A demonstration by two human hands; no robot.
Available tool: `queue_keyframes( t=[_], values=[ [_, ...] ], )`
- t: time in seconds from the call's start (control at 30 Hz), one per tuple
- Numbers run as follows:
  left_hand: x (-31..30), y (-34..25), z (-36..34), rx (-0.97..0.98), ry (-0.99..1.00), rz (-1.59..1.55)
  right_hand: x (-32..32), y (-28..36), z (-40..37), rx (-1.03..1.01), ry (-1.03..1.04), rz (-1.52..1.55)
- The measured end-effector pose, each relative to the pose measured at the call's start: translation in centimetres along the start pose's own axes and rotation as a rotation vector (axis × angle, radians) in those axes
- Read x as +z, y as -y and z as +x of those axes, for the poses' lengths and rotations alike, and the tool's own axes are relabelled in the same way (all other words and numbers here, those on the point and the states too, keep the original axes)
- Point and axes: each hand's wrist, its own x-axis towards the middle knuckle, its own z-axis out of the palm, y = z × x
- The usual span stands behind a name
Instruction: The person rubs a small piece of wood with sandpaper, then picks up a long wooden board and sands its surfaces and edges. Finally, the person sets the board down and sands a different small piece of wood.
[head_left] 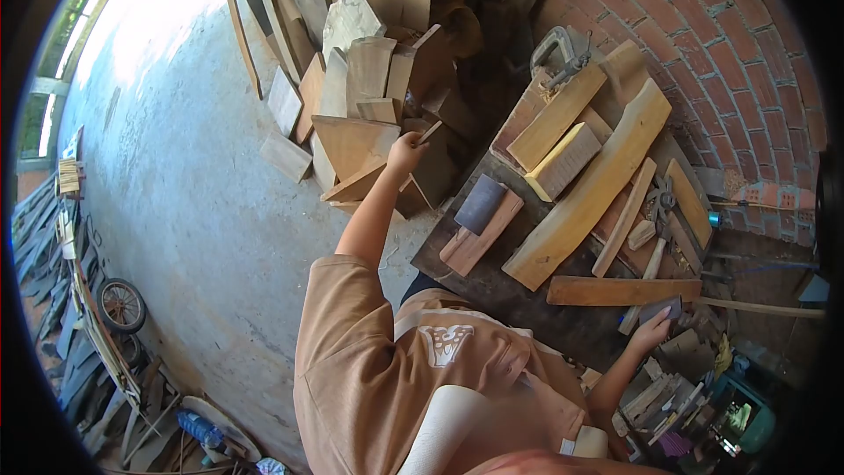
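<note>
My left hand (406,152) reaches out past the bench's left side, its fingers closed round a small thin wooden stick (430,132). It is in front of a pile of wood offcuts (352,141). At the right, my right hand (653,331) grips a dark grey block (660,308), which looks like a sanding block. That block is close to a narrow wooden board (607,291) and a hammer's wooden handle (653,261). On the bench between my hands, a dark sandpaper-like sheet (480,203) lies over a reddish wood block (482,235).
The wooden bench (519,312) carries a long curved plank (585,189), a yellowish block (564,161), a C-clamp (558,54) and pliers (659,198). A brick wall (703,44) stands behind. Scraps (659,396) crowd the lower right; a small wheel (120,305) stands far left.
</note>
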Motion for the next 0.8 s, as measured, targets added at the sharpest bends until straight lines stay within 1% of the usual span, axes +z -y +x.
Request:
queue_keyframes(
  t=[0.1, 0.17, 0.2, 0.23, 0.3, 0.33, 0.4, 0.47, 0.53, 0.6, 0.73, 0.8],
  values=[
    [-0.9, -0.7, 1.2, -0.010, 0.003, 0.036, 0.3, -0.7, -0.8, -0.014, 0.002, -0.070],
    [-1.5, -1.5, 1.9, -0.051, -0.092, 0.273, 0.2, -0.6, -1.3, 0.019, 0.022, -0.071],
    [-1.6, -1.6, 2.6, -0.089, -0.095, 0.327, 0.2, -0.2, -1.5, 0.044, 0.044, -0.070],
    [-1.6, -1.7, 3.3, -0.085, -0.095, 0.328, 0.1, 0.3, -1.6, 0.047, 0.041, -0.070],
    [-1.8, -1.9, 4.2, -0.189, -0.066, 0.384, -0.2, 1.2, -1.8, -0.013, 0.017, -0.068],
    [-1.8, -2.2, 4.3, -0.195, -0.064, 0.387, -0.1, 0.6, -2.0, -0.012, 0.023, -0.069],
    [-1.5, -2.9, 4.4, -0.245, -0.019, 0.549, 0.0, -1.0, -2.4, 0.106, 0.088, -0.100],
    [-1.4, -3.0, 4.4, -0.231, -0.044, 0.575, -0.1, -1.8, -2.5, 0.102, 0.085, -0.100],
    [-1.3, -3.1, 4.3, -0.217, -0.068, 0.599, -0.1, -1.1, -2.2, 0.096, 0.079, -0.100],
    [-1.4, -3.2, 4.1, -0.200, -0.100, 0.625, -0.1, -0.1, -1.7, 0.031, -0.041, 0.010],
    [-1.4, -2.4, 4.4, -0.211, -0.119, 0.625, -0.1, -1.0, -1.1, 0.055, -0.020, -0.069],
    [-1.6, -2.1, 4.6, -0.194, -0.105, 0.592, -0.1, -0.5, -0.9, -0.003, 0.021, -0.122]
  ],
)
